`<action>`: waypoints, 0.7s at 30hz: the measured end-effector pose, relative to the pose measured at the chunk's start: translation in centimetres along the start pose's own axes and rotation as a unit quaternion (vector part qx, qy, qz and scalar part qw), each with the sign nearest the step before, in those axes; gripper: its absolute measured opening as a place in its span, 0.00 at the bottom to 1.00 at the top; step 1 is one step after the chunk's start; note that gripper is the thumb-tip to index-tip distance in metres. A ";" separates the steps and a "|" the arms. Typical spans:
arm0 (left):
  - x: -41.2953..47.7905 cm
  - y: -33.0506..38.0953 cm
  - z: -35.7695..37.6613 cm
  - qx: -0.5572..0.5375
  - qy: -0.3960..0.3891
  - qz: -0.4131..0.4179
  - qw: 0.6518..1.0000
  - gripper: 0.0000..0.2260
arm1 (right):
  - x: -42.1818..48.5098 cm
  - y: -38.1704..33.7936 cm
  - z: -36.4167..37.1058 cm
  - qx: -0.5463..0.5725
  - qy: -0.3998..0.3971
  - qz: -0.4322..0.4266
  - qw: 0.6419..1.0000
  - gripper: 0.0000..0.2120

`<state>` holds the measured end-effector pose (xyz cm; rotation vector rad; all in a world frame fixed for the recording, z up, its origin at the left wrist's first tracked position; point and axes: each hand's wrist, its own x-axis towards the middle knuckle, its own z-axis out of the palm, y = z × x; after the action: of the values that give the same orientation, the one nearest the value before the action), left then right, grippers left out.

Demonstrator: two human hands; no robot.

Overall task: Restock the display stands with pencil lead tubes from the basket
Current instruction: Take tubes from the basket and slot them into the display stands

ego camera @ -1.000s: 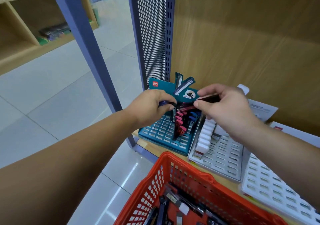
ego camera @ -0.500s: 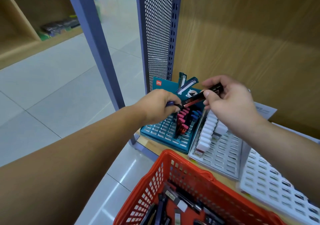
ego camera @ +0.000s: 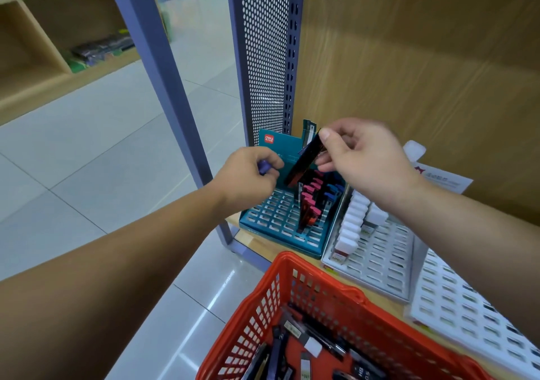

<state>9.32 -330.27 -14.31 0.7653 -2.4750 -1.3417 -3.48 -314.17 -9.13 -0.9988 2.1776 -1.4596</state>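
The right hand (ego camera: pixel 368 157) has swung its black tube (ego camera: pixel 304 160) from near level to a steep tilt. The left hand (ego camera: pixel 248 175) has drawn clear of it, leaving a small gap at mid-frame. The right thumb and fingers pinch the black tube's upper end. Its red lower end hangs just above the teal stand (ego camera: pixel 271 219), over the capped tubes (ego camera: pixel 314 201) standing along that stand's right side. The left hand is curled round a purple tube (ego camera: pixel 264 167) (only its cap end shows). Open slots run across the teal stand's left half to its left edge. The panel (ego camera: pixel 263 58) rises behind it. A white stand (ego camera: pixel 380 257) sits just beside its right edge. The basket (ego camera: pixel 321 280), lower centre, holds loose tubes (ego camera: pixel 292 347), and its far rim lies near the teal stand's front edge.
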 end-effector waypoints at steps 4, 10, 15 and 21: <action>-0.8 -0.3 -0.2 -0.066 -0.041 -0.009 0.997 0.06 | 0.3 1.3 1.7 -0.076 -0.017 -0.044 0.996 0.07; -0.3 -1.3 0.8 0.018 -0.036 0.004 0.999 0.06 | -0.4 2.3 2.8 -0.190 -0.019 -0.122 0.974 0.05; -0.4 -1.8 1.3 -0.005 -0.084 -0.069 0.994 0.07 | -0.1 3.5 2.6 -0.232 -0.023 -0.092 0.968 0.04; -0.6 -1.6 1.4 -0.080 -0.086 -0.143 0.983 0.18 | -0.1 4.0 2.6 -0.200 -0.011 -0.073 0.977 0.02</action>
<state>9.78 -329.66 -16.43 1.0380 -2.4121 -1.7505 -3.23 -314.92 -13.91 -1.3235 2.4835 -1.0766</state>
